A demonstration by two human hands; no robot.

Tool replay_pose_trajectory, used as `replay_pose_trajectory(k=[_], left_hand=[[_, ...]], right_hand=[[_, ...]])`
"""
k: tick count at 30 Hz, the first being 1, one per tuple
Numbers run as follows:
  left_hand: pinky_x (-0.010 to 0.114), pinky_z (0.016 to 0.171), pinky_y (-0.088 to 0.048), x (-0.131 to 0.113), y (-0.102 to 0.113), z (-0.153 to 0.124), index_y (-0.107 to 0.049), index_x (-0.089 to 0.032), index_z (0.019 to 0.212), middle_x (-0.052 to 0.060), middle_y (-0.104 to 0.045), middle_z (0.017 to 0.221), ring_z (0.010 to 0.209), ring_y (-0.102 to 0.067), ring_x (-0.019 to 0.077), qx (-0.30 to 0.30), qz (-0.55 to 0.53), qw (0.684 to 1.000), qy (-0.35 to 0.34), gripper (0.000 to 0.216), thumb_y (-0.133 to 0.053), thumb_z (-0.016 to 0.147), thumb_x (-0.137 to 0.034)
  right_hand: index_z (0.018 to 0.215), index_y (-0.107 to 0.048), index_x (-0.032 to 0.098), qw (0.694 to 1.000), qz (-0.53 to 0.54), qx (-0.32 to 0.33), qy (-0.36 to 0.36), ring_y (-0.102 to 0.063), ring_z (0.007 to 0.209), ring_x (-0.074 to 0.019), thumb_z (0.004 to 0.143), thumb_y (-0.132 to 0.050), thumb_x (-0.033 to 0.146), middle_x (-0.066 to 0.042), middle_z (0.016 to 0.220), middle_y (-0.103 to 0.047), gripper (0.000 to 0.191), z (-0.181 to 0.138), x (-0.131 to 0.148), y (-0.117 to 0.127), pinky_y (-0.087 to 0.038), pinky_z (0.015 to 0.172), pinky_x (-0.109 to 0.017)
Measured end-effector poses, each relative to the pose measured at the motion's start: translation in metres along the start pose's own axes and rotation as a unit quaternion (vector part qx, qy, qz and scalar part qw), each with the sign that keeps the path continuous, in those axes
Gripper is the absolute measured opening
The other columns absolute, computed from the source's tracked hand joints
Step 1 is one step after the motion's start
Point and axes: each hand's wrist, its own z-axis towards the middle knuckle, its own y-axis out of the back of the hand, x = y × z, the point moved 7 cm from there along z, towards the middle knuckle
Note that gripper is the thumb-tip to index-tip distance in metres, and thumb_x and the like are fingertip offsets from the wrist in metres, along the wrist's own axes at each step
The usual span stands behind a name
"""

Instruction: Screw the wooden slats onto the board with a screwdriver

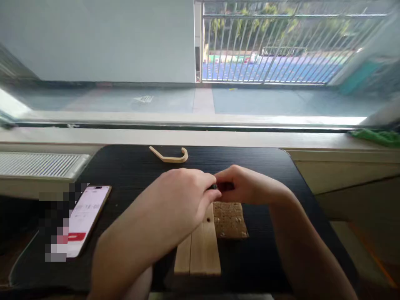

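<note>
My left hand [187, 191] is closed, pinching a small dark object [213, 187] between thumb and forefinger; the object is too covered to name. My right hand [242, 183] meets it fingertip to fingertip, its fingers curled inward around something I cannot make out. Below both hands lies a pale wooden board [203, 250] with a lengthwise seam and one round dark hole. Part of its far end is hidden by my left hand. Against the board's right side rests a brown, pitted square slab [230, 221] with small holes.
A pale wooden J-shaped piece [170, 159] lies at the back of the black table [265, 250]. At the left is a phone [89, 216] with its screen lit. Behind the table run a windowsill [218, 137] and a window; a white radiator grille [40, 164] stands at left.
</note>
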Motion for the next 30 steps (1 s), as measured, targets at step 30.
replay_pose_trajectory(k=[30], left_hand=[[0.027,0.047,-0.022,0.003,0.004,0.0,-0.062,-0.019,0.063,-0.003,-0.056,0.052,0.046,-0.045,0.0107,0.021,0.0,1.0,0.001,0.051,-0.054,0.085,-0.064]], right_hand=[[0.088,-0.073,0.015,0.998,-0.062,0.001,-0.009,-0.036,0.056,-0.008,0.075,-0.068,0.026,0.007,0.058,-0.046,0.017,0.0,-0.005,-0.004,-0.03,0.05,-0.021]])
